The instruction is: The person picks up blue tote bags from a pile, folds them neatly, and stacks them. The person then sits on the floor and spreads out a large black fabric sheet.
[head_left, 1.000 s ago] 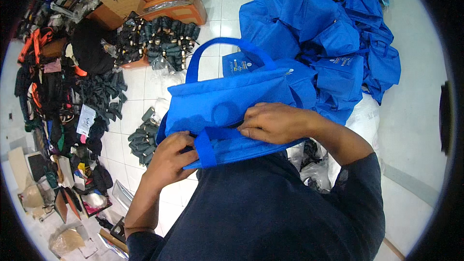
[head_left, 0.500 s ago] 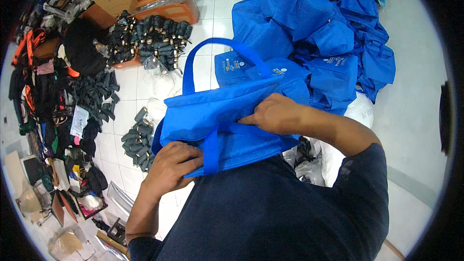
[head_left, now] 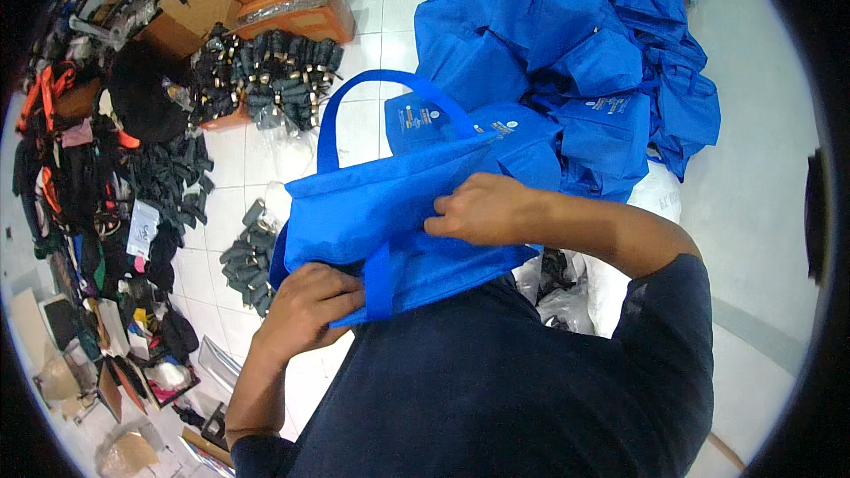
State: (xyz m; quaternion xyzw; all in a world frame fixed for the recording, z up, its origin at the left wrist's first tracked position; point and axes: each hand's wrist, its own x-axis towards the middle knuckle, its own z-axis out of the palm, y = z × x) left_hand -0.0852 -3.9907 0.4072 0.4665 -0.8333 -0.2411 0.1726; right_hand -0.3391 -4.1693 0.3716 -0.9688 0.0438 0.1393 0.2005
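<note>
A blue fabric tote bag (head_left: pixel 376 214) lies tilted in front of my body, one strap arched up on its far side and the other crossing its near side. My left hand (head_left: pixel 314 308) grips the bag's near left edge beside the near strap, fingers folded over the rim and partly hidden. Over the middle of the bag, my right hand (head_left: pixel 478 210) is closed, its curled fingertips against the fabric by the opening. The inside of the bag is mostly out of sight.
A heap of blue bags (head_left: pixel 531 44) lies beyond on the tiled floor. Rows of dark bundled items (head_left: pixel 283 71) stand by an orange box (head_left: pixel 305 13). More dark rolls (head_left: pixel 248 257) lie left of my bag. Mixed goods (head_left: pixel 80 177) line the far left; a white sack (head_left: pixel 602 288) is at my right.
The right hand has shifted slightly left, and its extended index finger is now curled in. The tote bag and left hand have moved slightly left in view.
</note>
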